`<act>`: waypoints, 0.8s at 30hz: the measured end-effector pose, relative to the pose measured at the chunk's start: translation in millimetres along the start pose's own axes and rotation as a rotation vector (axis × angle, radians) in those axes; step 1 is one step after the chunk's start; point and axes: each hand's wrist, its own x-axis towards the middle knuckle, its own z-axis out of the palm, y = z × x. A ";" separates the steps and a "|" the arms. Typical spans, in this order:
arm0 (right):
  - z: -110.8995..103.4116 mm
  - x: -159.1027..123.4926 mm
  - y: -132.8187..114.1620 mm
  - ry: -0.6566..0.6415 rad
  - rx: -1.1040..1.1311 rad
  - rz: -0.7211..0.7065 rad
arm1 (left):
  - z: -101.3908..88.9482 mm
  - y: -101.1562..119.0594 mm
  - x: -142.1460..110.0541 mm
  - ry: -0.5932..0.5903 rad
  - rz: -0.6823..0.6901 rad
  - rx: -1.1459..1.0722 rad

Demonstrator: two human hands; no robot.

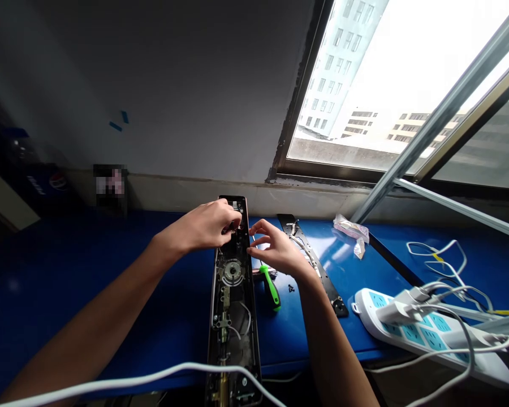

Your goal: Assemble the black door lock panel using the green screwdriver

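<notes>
A long, narrow black housing [241, 305], its inside bare, runs away from me over the blue table. A round metal part, brass-coloured pieces and thin white wires show within it; it resembles an electronic door lock. My left hand [212, 223] reaches over the far part with fingers curled into a pinch; what they grip is hidden. At the housing's right edge is my right hand [277, 249], thumb and fingers apart, fingertips close to or touching the rim. A green-handled screwdriver [271, 288] lies right of the housing, partly behind the right hand.
Small black screws [291, 288] lie near a long black plate [328, 282] with white wires. Farther right are a plastic packet [352, 228] and a white power strip [407, 316] with plugs. A white cable [182, 367] crosses the foreground. Behind the blue table [152, 294] rises a wall.
</notes>
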 end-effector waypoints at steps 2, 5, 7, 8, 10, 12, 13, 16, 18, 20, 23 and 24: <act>-4.4 -1.8 1.5 -0.057 0.010 -0.002 | 1.0 1.2 0.8 -0.007 0.009 -0.004; -9.6 -5.2 0.5 -0.138 0.019 0.003 | 2.4 1.3 0.8 -0.012 0.026 -0.008; -11.5 -7.5 -2.4 -0.198 0.019 0.004 | 3.7 1.3 0.0 -0.021 0.065 -0.036; -11.8 -8.5 -4.1 -0.221 0.008 0.006 | 4.6 1.6 -0.3 -0.033 0.091 -0.054; -10.9 -10.3 -7.1 -0.237 -0.041 0.019 | 6.4 3.2 -0.5 -0.085 0.144 -0.086; -8.0 -11.8 -8.8 -0.225 -0.109 0.029 | 7.6 5.6 0.1 -0.156 0.192 -0.118; -6.1 -12.6 -9.1 -0.219 -0.138 0.027 | 7.7 6.8 0.6 -0.187 0.213 -0.135; 0.2 -15.2 -8.9 -0.188 -0.234 -0.012 | 6.6 8.6 1.9 -0.227 0.252 -0.156; 2.8 -17.2 -8.4 -0.157 -0.302 -0.042 | 5.1 8.7 2.0 -0.235 0.255 -0.148; 2.2 -19.4 -8.4 -0.162 -0.320 -0.048 | 3.7 8.8 1.3 -0.249 0.255 -0.134; -5.2 -23.3 -9.9 -0.250 -0.238 0.014 | 2.4 11.1 -0.7 -0.277 0.260 -0.137; -8.7 -24.6 -10.9 -0.287 -0.210 0.030 | 2.3 12.3 -1.5 -0.266 0.255 -0.146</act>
